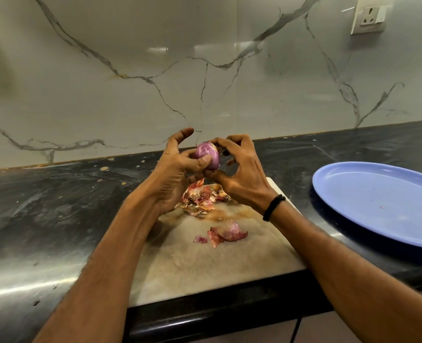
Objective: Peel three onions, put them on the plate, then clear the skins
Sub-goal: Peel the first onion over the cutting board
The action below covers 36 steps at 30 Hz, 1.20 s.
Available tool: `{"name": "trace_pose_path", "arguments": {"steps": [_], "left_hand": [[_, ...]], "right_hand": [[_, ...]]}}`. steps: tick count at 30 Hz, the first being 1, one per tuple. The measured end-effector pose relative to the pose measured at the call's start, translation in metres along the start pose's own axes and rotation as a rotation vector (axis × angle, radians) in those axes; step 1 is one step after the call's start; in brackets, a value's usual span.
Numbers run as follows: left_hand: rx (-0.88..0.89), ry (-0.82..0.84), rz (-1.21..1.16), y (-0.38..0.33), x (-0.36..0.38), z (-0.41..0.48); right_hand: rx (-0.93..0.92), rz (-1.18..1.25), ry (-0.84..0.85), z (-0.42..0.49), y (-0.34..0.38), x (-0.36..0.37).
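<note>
At the near edge of the dark polished stone counter [44,219] lies a pale beige rectangular cutting board [205,268], with brownish stains on its surface. Both forearms come over the board from the near side. On the middle of the board lie a few loose purple-pink skin pieces [227,233]. A little farther, a small pile of dry brown and reddish skins [202,198] lies on the board too, just under the hands.

Above this pile, in the air, the two hands hold a round shiny purple onion [206,154] between them. The left hand [173,174] grips the onion from the left. Its thumb presses on the near side of the onion and its lower fingers are curled behind it, while the index finger points up, free from it. The right hand [239,177] meets the onion from the right with bent fingers. Its fingertips pinch at the top of the onion and its thumb touches the underside. A black band [274,206] is around the right wrist.

To the right of the board, apart from it, a wide blue plastic plate [378,204] stands on the counter. Behind the counter rises a glossy white marble wall with grey veins [130,82], and a white wall socket [369,17] sits on it at the far right.
</note>
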<state>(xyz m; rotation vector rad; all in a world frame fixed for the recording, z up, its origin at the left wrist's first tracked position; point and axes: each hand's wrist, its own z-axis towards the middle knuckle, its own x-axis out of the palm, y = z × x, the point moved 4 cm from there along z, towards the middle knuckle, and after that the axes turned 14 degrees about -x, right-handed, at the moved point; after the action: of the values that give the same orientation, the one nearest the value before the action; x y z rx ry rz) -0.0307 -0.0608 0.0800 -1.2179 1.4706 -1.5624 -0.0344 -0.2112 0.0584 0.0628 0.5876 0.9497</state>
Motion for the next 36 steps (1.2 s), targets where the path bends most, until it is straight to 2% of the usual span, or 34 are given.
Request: {"name": "trace_pose_path", "arguments": {"steps": [7, 11, 17, 24, 30, 36], "left_hand": [[-0.151, -0.046, 0.089, 0.0051, -0.0019, 0.0002], [-0.099, -0.034, 0.124, 0.0057, 0.0001, 0.0015], [0.037, -0.071, 0.006, 0.0002, -0.0028, 0.0045], [0.151, -0.075, 0.056, -0.0038, -0.0026, 0.0031], [0.144, -0.035, 0.039, -0.0017, -0.0036, 0.0063], [0.042, 0.031, 0.008, 0.0004, 0.0005, 0.0028]], "right_hand": [[-0.027, -0.021, -0.135, 0.0027, 0.0001, -0.0017], [-0.032, -0.019, -0.133, 0.004, 0.0027, 0.0008], [0.011, 0.021, -0.121, 0.0031, -0.0015, 0.0002], [-0.008, 0.005, -0.096, 0.0033, 0.0001, 0.0008], [-0.026, -0.013, -0.122, 0.0033, 0.0024, -0.001], [-0.052, -0.06, -0.138, 0.0025, 0.0062, -0.0015]]}}
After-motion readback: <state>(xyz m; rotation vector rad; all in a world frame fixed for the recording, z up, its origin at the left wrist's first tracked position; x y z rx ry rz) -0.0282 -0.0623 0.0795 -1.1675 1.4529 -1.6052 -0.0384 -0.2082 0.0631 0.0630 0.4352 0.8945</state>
